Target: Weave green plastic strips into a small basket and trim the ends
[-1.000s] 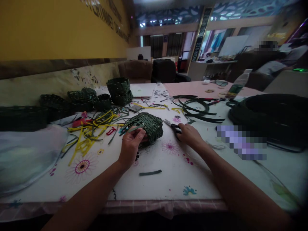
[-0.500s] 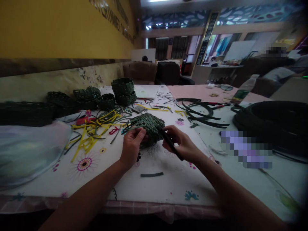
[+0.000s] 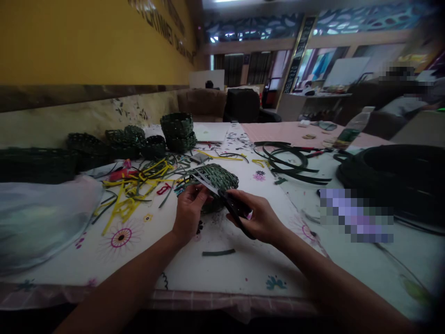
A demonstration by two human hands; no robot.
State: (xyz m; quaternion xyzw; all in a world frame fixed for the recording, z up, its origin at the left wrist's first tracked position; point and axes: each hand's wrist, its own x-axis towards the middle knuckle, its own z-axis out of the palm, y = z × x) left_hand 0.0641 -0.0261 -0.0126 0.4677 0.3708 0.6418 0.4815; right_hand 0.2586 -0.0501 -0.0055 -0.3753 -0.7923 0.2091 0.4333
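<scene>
A dark green woven basket [image 3: 222,178] rests on the flowered tablecloth in front of me, loose strip ends sticking out at its left. My left hand [image 3: 191,208] pinches the basket's near left side, thumb and fingers closed; exactly which strip lies between them is hidden. Black-handled scissors [image 3: 208,183] are in my right hand [image 3: 255,215], fingers wrapped round the handles. Their blades are spread and point up and left, over the strips just above my left fingers. A short cut green strip [image 3: 218,253] lies on the cloth nearer me.
Yellow and green strip scraps [image 3: 135,190] lie left of the basket. Several finished woven baskets [image 3: 177,132] stand behind them. A white plastic bag [image 3: 45,222] is at far left. Coiled green strips [image 3: 288,160], a bottle [image 3: 354,127] and a large dark coil [image 3: 392,185] are right.
My right hand has shifted slightly left and turned the scissors, so their blades now show, spread, over the basket's strips. My left hand and the basket are nearly where they were.
</scene>
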